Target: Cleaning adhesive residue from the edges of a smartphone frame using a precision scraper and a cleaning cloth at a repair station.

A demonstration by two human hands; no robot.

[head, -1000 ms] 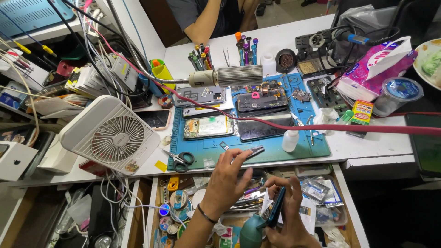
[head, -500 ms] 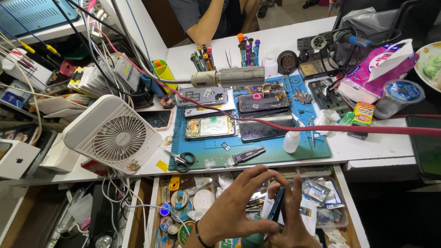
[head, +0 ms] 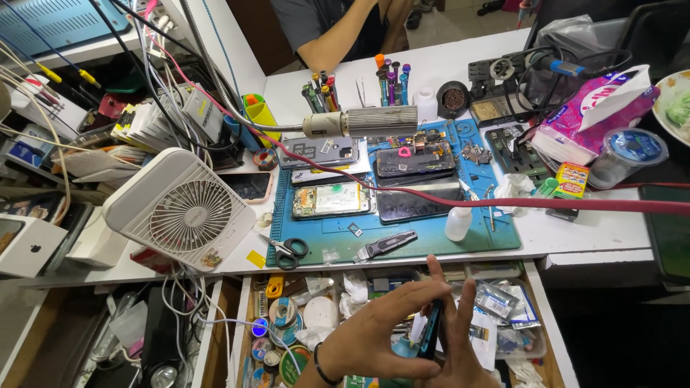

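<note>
We've got our left hand and right hand both gripping a thin dark phone edge-on above the open cluttered drawer under the white workbench's front edge. On the bench, a teal rubber repair mat carries opened phones, with a white square desk fan at its left edge and another person's forearm across the far edge.

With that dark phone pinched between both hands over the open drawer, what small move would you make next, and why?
Probably lift the phone onto the blue mat. Both the left hand and right hand grip it edge-on above the cluttered drawer, while the mat has a bare strip nearby.
</note>
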